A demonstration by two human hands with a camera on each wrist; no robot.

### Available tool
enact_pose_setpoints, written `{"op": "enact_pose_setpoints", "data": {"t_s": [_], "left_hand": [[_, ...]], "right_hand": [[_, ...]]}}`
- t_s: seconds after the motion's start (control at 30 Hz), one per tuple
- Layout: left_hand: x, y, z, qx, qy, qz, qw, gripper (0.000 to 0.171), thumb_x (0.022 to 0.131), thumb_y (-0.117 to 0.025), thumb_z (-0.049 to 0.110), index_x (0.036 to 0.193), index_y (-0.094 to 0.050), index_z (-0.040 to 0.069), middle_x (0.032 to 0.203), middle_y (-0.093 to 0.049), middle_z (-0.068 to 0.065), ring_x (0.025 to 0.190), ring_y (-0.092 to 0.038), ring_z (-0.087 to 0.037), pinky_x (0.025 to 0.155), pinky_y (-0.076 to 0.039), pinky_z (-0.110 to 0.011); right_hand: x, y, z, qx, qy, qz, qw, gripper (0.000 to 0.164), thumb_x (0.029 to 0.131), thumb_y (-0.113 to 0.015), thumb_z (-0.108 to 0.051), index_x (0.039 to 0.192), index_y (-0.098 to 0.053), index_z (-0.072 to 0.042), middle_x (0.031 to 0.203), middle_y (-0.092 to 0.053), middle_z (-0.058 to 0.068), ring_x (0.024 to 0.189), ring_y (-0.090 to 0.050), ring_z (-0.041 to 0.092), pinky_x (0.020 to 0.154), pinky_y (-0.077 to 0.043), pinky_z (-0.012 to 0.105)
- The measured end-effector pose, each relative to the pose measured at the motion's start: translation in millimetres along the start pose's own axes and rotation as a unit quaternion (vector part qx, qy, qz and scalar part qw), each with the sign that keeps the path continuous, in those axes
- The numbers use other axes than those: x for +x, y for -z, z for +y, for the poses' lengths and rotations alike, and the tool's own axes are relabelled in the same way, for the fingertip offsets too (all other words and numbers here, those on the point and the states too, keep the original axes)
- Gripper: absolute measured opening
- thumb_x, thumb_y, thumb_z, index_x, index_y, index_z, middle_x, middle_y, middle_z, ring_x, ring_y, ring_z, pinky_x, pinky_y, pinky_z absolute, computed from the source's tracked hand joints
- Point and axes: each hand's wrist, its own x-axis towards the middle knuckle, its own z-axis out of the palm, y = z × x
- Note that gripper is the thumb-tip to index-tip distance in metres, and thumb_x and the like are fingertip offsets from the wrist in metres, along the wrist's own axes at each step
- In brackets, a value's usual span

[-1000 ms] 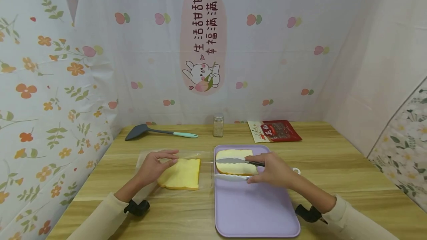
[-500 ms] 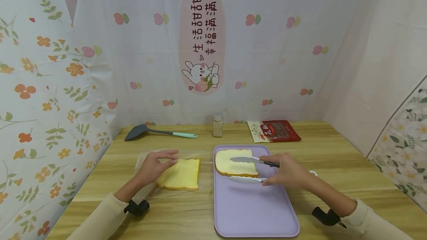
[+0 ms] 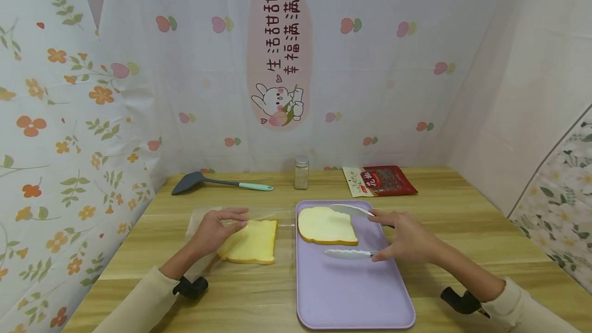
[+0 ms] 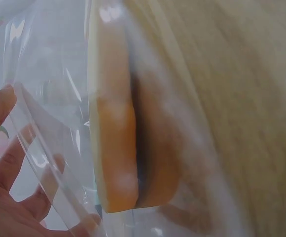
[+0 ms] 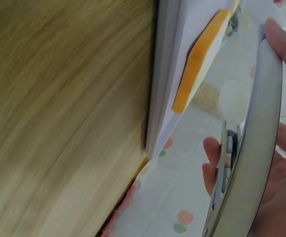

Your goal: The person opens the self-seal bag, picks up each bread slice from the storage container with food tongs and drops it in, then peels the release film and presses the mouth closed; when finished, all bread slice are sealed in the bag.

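My left hand [image 3: 221, 230] holds the edge of a clear plastic bag [image 3: 285, 245], thumb on one side of the film and fingers behind it in the left wrist view. Inside the bag lies a yellow bread slice [image 3: 254, 243] with an orange-brown crust [image 4: 117, 148]. Tongs [image 3: 349, 254] with pale scalloped tips are gripped in my right hand [image 3: 409, 238]. Their two arms stand spread above the lilac tray [image 3: 356, 297], nothing between them. Another bread slice [image 3: 324, 226] rests flat at the tray's far left corner, partly overlapped by the upper tong arm.
Behind the bag lies a spatula [image 3: 222, 183] with a mint handle. A small glass spice jar [image 3: 301, 173] stands at the back centre, and a red and cream packet [image 3: 381, 181] lies at the back right. A printed curtain [image 3: 393, 91] hangs behind the wooden table [image 3: 259, 302].
The tongs in my right hand have drawn back right from the bread slice on the tray, and their arms have spread wider. My left hand stays in place at the bag.
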Motion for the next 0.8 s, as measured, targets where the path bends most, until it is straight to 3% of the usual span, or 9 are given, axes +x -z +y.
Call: {"op": "enact_pose_setpoints", "data": {"t_s": [0.8], "left_hand": [[0.5, -0.6, -1.5, 0.005, 0.002, 0.002, 1.0000, 0.018, 0.090, -0.074, 0.014, 0.101, -0.078, 0.001, 0.123, -0.068, -0.015, 0.123, -0.057, -0.038, 0.099, -0.043, -0.059]], "right_hand": [[1, 12, 31, -0.033, -0.003, -0.045, 0.998, 0.095, 0.063, -0.090, -0.051, 0.134, -0.059, 0.003, 0.138, -0.055, 0.025, 0.125, -0.054, 0.045, 0.096, -0.046, 0.059]]}}
